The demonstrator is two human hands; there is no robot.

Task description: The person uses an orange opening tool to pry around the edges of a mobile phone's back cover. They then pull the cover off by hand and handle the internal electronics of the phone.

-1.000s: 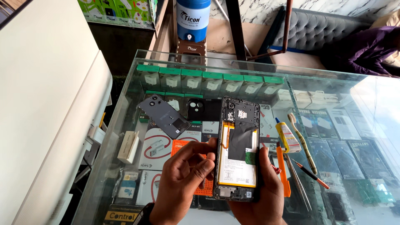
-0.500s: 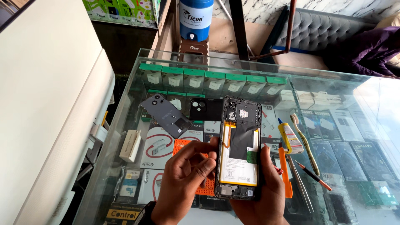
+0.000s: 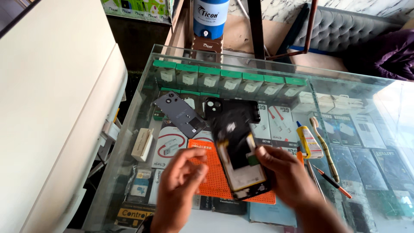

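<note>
— What do the hands hold?
— The right hand (image 3: 286,172) grips the opened black phone with exposed insides (image 3: 241,159), fingers closed on its right edge, tilted above the orange perforated mat (image 3: 215,181). The left hand (image 3: 179,181) hovers beside it, fingers spread, empty.
— Farther back?
— A grey phone back cover (image 3: 179,114) lies on the glass tabletop (image 3: 280,82).

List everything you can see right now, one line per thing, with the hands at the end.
Opened phone: one, black, insides showing, blurred, above the mat.
Orange mat: one, on the glass counter.
Back cover: one, grey, left of centre on the counter.
Black cover: one, behind the phone.
Glue tube: one, yellow and white, right of the phone.
Toothbrush: one, beside the tube.
Green-topped boxes: a row, inside the case.
Left hand: open, just left of the phone.
Right hand: grips the phone's right edge.
</note>
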